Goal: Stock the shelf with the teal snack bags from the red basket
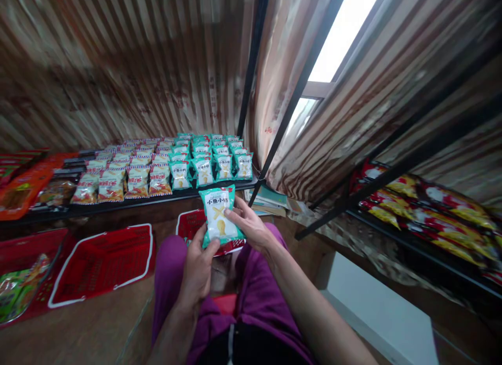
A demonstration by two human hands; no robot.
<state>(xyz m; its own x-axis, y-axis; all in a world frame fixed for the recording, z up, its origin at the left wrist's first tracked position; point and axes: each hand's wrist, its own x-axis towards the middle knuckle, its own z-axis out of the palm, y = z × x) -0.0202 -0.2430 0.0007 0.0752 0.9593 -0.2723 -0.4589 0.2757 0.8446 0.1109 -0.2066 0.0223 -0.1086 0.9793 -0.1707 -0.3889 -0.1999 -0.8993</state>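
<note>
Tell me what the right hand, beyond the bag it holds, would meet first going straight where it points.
Past the held bag, the right hand would probably meet the front row of teal bags; depth is unclear.

We face a shelf (117,207) bearing rows of bags (204,169), a curtain (188,67) behind it. One bag (219,216) is between our left hand (199,265) and right hand (251,225), above a near basket (190,224). Leftward stand a middle basket (107,258), then an outer basket (55,247) containing packets (18,292). On our right, a second shelf (423,254) bears stacked bags (451,218) behind a box (384,302).
</note>
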